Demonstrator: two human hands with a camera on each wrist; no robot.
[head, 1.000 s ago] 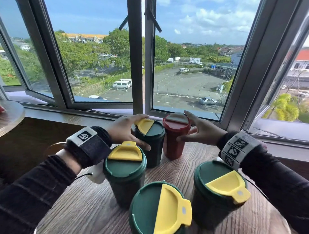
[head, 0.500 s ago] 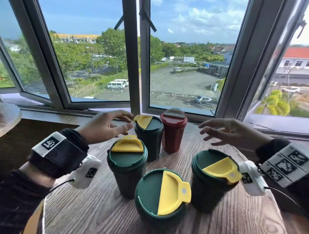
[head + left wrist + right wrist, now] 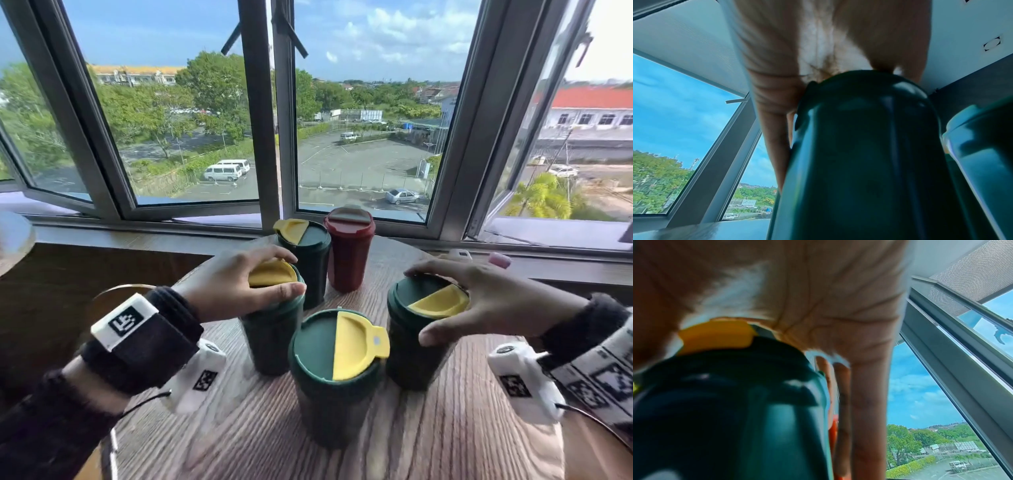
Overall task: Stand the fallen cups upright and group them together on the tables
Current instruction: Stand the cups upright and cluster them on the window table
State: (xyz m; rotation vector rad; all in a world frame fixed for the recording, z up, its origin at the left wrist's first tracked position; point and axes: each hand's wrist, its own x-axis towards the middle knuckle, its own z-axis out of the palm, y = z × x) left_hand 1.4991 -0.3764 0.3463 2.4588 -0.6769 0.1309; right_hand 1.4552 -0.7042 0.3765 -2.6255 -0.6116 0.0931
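Note:
Five lidded cups stand upright, close together on a round wooden table (image 3: 445, 428). Four are dark green with yellow lid flaps; the red cup (image 3: 349, 260) stands at the back beside the back green cup (image 3: 308, 260). My left hand (image 3: 289, 274) lies over the lid of the left green cup (image 3: 270, 342), (image 3: 869, 162), fingers and thumb curled round its rim. My right hand (image 3: 419, 305) grips the lid of the right green cup (image 3: 411, 359), (image 3: 725, 410) the same way. The front green cup (image 3: 329, 404) stands untouched between them.
An open window and its sill (image 3: 137, 236) run just behind the table. Part of another round table (image 3: 13, 236) shows at far left. A small pink object (image 3: 500, 259) and a white one (image 3: 459, 254) lie by the sill at right.
Both hands let go of the back green cup and the red cup, drew back towards me and came down on the lids of the nearer left and right green cups.

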